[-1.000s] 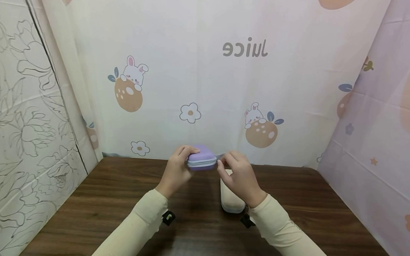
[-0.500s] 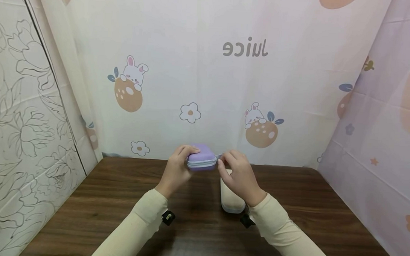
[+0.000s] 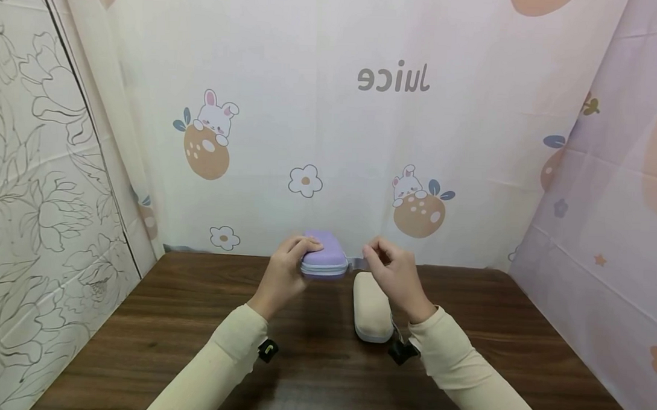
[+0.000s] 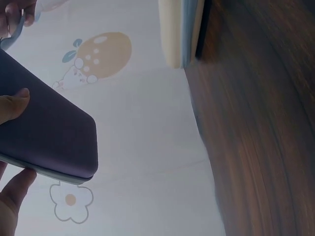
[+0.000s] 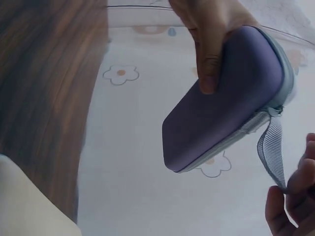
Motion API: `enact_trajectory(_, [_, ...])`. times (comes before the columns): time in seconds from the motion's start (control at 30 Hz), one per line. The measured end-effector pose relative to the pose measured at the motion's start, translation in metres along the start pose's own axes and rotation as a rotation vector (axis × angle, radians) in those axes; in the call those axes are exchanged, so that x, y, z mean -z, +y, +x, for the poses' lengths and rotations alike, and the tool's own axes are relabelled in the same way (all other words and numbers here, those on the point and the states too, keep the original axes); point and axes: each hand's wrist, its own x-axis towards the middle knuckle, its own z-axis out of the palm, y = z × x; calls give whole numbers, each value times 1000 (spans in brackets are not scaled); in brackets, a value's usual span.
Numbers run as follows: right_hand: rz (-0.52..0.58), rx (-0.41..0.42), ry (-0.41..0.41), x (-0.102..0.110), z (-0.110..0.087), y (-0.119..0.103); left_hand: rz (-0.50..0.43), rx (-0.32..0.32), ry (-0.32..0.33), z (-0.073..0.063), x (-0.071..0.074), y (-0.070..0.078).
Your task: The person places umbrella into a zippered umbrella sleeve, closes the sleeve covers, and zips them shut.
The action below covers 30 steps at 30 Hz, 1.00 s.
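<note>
My left hand point(image 3: 284, 274) grips a purple zip case point(image 3: 325, 252) above the far part of the table, thumb on its top face and fingers round its left side and underside. A pale zip runs round the middle of the case, and the two halves lie together along the stretch that shows. From the case's right corner a grey ribbon strap point(image 5: 271, 150) extends to my right hand point(image 3: 395, 278), which pinches its end between thumb and fingers. In the left wrist view the purple case point(image 4: 49, 123) appears dark, with its long side facing the camera.
A cream zip case point(image 3: 371, 309) lies on the dark wooden table point(image 3: 194, 321), below and beside my right hand. Behind the table's far edge hangs a printed curtain point(image 3: 310, 108), with more patterned cloth at both sides.
My right hand has moved a little to the right, and more of the strap shows between it and the purple case. The cream case is less covered. My left hand stays nearly where it was.
</note>
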Motion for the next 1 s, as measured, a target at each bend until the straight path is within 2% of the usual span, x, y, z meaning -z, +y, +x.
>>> enact_trajectory(0.2, [121, -157, 60, 3, 0, 3, 14, 11, -35, -3, 2, 0])
enact_trajectory(0.33, [139, -289, 69, 3, 4, 9, 8, 18, -38, -3, 2, 0])
enact_trajectory(0.4, [167, -372, 15, 2, 6, 13, 4, 9, -38, -3, 2, 0])
enact_trajectory(0.53, [210, -530, -181, -2, 9, 20, 5, -22, -36, -3, 1, 1])
enact_trajectory(0.67, [218, -578, -338, -8, 5, 24, 10, -73, -32, -3, -2, 3])
enact_trajectory(0.8, [356, -613, -406, -17, 1, 22, 17, -124, -33, -3, -4, 4])
enact_trajectory(1.0, [495, -609, -430, -23, 1, 19, 21, -126, -45, -3, -7, 4])
